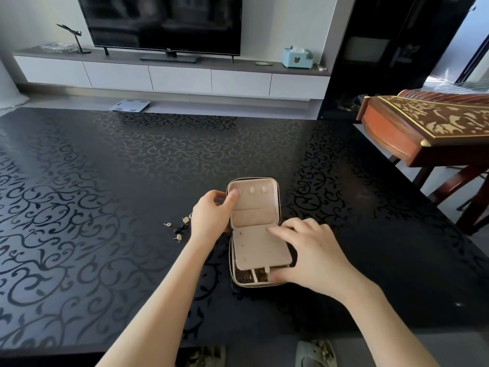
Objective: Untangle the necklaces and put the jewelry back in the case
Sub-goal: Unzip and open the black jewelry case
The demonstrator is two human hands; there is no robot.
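Jewelry case (253, 207) is lying open near the middle of the dark, scroll-patterned tabletop (105, 207), its zip-edged lid (252, 193) tilting back and showing a pale pink lining with three small tabs and a pocket. A pink inner flap (260, 250) is covering most of the lower half, and at the near edge two compartments (248, 275) are showing brownish pieces too small to make out. The left hand (211, 215) is gripping the lid's left edge, thumb pressing on the lining while the other fingers are curling round the outside. The right hand (315, 255) is resting on the flap from the right with its fingers (280, 230) spread apart and fairly straight, the thumb lying against the case's near rim. Just left of the case, beside the left wrist, a few small gold earrings (179, 237) and a dark tangled piece (181, 229) are lying loose on the tabletop. Farther off, a television (164, 22) is standing on a long white cabinet (172, 78) with a light blue tissue box (295, 58), and a carved wooden stringed instrument (428, 128) is sitting to the right.
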